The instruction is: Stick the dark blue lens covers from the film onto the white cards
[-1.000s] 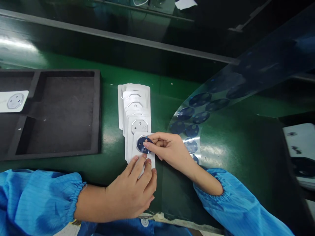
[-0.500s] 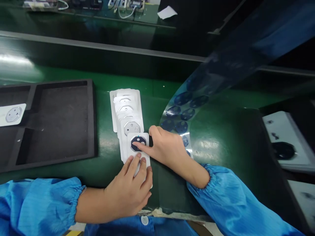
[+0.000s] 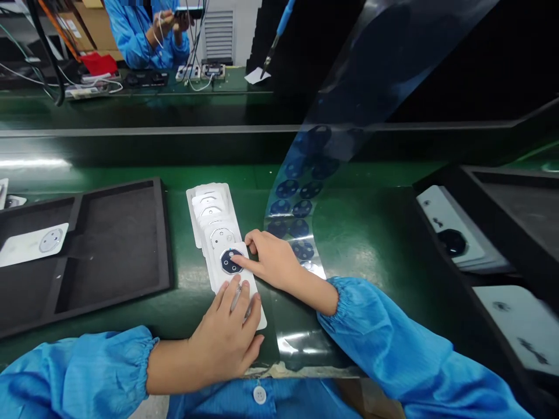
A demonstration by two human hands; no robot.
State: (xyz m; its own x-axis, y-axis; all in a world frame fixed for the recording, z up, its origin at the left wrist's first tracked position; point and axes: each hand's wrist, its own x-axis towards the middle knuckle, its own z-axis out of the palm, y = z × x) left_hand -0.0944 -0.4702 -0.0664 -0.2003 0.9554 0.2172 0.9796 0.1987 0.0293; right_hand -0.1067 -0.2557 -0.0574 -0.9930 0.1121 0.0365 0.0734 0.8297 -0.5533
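A white phone back cover lies on top of a fanned stack of similar covers with octagonal camera outlines. Near its upper end sits a dark octagonal camera piece with small round holes. My left hand rests on the lower half of the cover, fingers spread and flat, partly hiding it. My right hand lies to the right, its thumb stretched onto the dark piece and its other fingers curled but apart from the thumb.
Clear film bearing rows of dark pieces hangs down right of the stack. A black tray at left holds one white cover; a black box at right holds white covers. Across the bench, a person handles a device with cables.
The head view has tilted up, so the person opposite now shows. My thumb has shifted slightly towards the upper part of the dark piece; my left hand stays on the cover.
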